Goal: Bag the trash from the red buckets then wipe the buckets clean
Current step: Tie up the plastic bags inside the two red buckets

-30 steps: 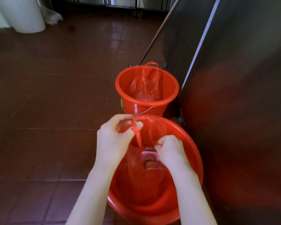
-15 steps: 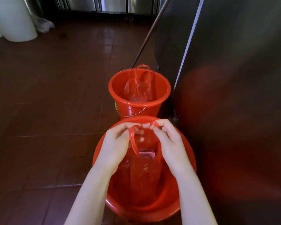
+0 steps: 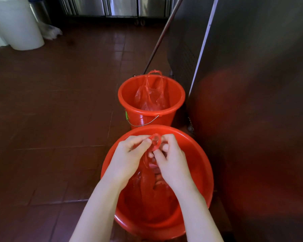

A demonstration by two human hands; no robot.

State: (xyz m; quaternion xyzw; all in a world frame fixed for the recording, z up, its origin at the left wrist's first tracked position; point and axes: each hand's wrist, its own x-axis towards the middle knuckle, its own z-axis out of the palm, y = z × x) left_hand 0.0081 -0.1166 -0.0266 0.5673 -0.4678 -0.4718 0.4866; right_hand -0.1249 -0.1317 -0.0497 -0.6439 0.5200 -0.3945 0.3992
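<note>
A wide red basin sits on the floor just below me. Inside it stands a translucent red plastic bag with trash in it. My left hand and my right hand are close together above the basin, both pinching the bag's handles, which form a small loop between the fingertips. Beyond the basin stands a taller red bucket with a wire handle. It holds another red plastic bag, whose handles stick up above the rim.
A steel cabinet rises close on the right, touching distance from both buckets. A mop pole leans against it behind the bucket. White bins stand at the far left. Brown tiled floor spreads to the left.
My hands have come together from apart and now twist the bag handles into a small loop. The view has shifted so the buckets sit lower and further right.
</note>
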